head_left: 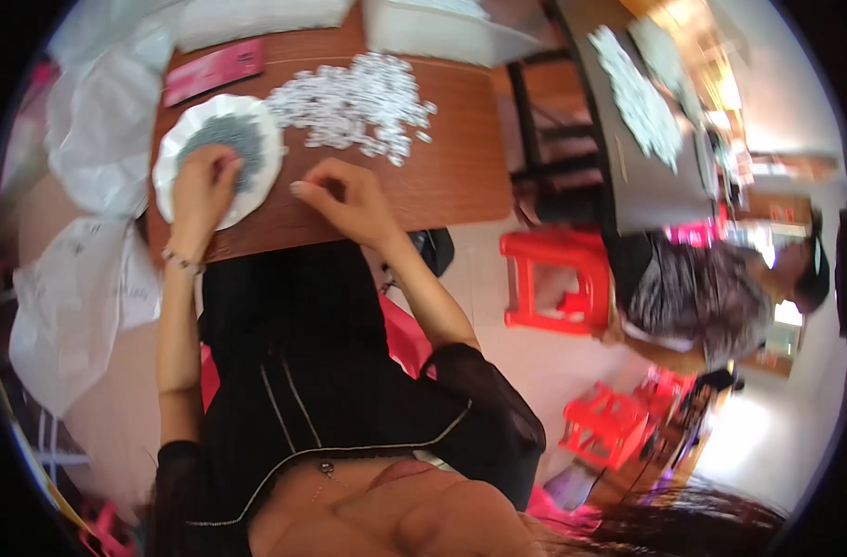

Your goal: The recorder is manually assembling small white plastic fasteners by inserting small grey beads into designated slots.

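A white scalloped plate (273,139) stands at the left of the brown wooden table, holding a heap of tiny dark grey pieces (233,133). My left hand (208,186) is over the plate, its fingertips closed together at the grey heap; what they pinch is too small to make out. To the right of the plate, just above the tabletop, my right hand (354,200) has its thumb and forefinger curled together. A whitish spot shows at its fingertips, and I cannot tell whether it is a nail or a small piece. Beyond both hands lies a spread pile of small white pieces (354,102).
A pink flat packet (214,71) lies behind the plate. White bins (451,32) line the table's far edge. White plastic bags (75,297) hang at the left. At the right are a dark table (646,200), red stools (558,278) and a seated person (692,297).
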Demonstrator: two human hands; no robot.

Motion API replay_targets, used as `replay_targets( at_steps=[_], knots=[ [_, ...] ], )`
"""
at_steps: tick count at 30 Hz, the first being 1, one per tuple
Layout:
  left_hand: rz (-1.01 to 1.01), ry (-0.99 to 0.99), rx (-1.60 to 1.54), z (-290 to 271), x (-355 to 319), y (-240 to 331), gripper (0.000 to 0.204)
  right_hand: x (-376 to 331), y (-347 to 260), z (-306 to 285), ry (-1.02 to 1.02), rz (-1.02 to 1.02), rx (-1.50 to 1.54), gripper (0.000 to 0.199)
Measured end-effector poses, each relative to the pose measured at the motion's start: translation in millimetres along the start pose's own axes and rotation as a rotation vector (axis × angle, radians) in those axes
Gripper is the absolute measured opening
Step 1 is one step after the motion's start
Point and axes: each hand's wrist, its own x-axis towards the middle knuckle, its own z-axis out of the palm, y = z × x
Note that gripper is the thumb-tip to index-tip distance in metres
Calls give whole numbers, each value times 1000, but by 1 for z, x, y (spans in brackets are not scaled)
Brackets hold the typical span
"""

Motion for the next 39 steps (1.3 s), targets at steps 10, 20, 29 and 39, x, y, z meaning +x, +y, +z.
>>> replay_targets(
  at_steps=[10, 20, 29, 39],
  knots=[
    [-11, -113, 36, -3, 3, 10, 17, -4, 3, -4, 19, 16, 89, 16],
    [-83, 77, -65, -6, 3, -1, 24, -7, 4, -1, 19, -25, 80, 18],
    [-180, 102, -287, -4, 3, -39, 22, -4, 3, 3, 13, 8, 58, 18],
    [-148, 208, -310, -5, -1, -10, 16, -5, 8, 7, 15, 90, -2, 16]
  ],
)
